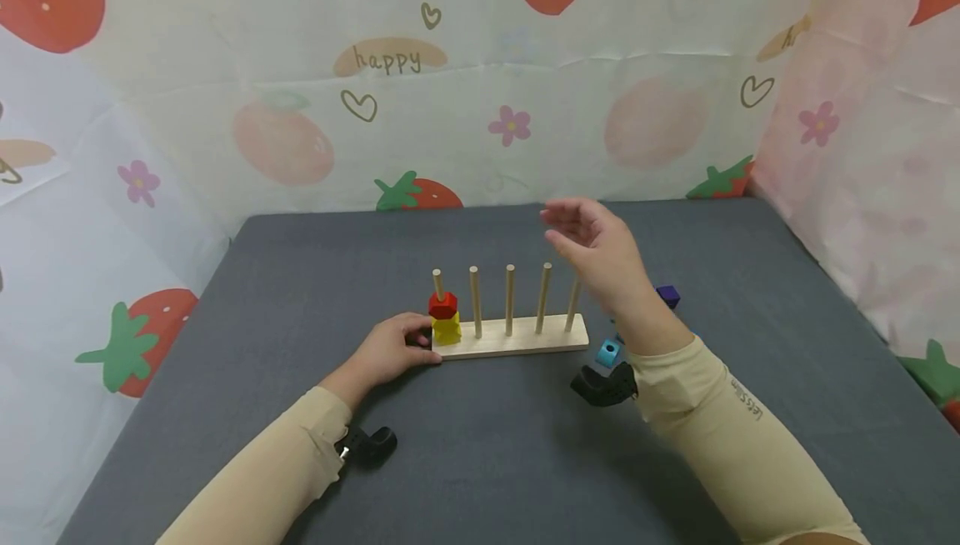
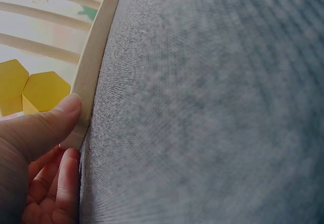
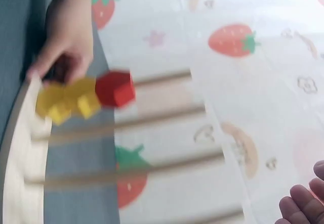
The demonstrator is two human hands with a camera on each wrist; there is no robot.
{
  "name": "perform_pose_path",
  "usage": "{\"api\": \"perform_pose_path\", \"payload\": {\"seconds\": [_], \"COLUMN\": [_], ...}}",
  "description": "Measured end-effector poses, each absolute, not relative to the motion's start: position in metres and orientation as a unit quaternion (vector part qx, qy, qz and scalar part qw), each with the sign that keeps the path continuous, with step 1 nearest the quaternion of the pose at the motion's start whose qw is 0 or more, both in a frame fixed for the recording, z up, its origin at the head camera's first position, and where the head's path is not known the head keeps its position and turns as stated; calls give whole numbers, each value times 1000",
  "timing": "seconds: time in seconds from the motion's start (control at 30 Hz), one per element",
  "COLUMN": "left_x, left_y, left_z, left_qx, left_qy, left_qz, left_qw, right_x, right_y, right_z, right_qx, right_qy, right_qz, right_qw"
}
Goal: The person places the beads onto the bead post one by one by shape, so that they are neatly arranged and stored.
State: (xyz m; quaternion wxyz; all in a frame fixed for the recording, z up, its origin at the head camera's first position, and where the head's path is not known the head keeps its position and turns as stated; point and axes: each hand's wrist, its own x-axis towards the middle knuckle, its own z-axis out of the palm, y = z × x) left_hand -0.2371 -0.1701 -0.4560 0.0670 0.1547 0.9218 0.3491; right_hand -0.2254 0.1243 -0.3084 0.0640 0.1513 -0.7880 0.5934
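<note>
A wooden peg board with several upright pegs lies across the middle of the table. My left hand holds its left end; thumb and curled fingers are on the wood in the left wrist view. Two yellow beads are stacked on the leftmost peg, topped by a red bead. Above the board's right end, my right hand is raised, fingers slightly bent and nothing visible in it. It partly hides the rightmost peg; only its fingertips show in the right wrist view.
A light blue bead with a hole lies by the board's right end. Beyond the right forearm sits a dark purple bead, and the forearm may cover others. Printed cloth walls border the grey table.
</note>
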Motion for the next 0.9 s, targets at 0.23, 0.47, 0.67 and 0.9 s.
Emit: {"api": "perform_pose_path", "payload": {"seconds": [0.23, 0.47, 0.67, 0.9], "left_x": [-236, -236, -236, -236], "left_y": [-169, -169, -169, -169], "left_z": [-455, -455, -455, -455], "left_qx": [151, 151, 147, 145], "left_qy": [923, 923, 922, 923], "left_qz": [348, 349, 352, 350], "left_qw": [66, 66, 71, 76], "right_x": [-223, -214, -210, -207], "right_y": [173, 214, 247, 278], "right_z": [-316, -333, -359, -387], "right_qx": [89, 48, 36, 29], "right_qy": [-840, -883, -902, -903], "right_qz": [528, 463, 430, 426], "right_qw": [87, 58, 9, -45]}}
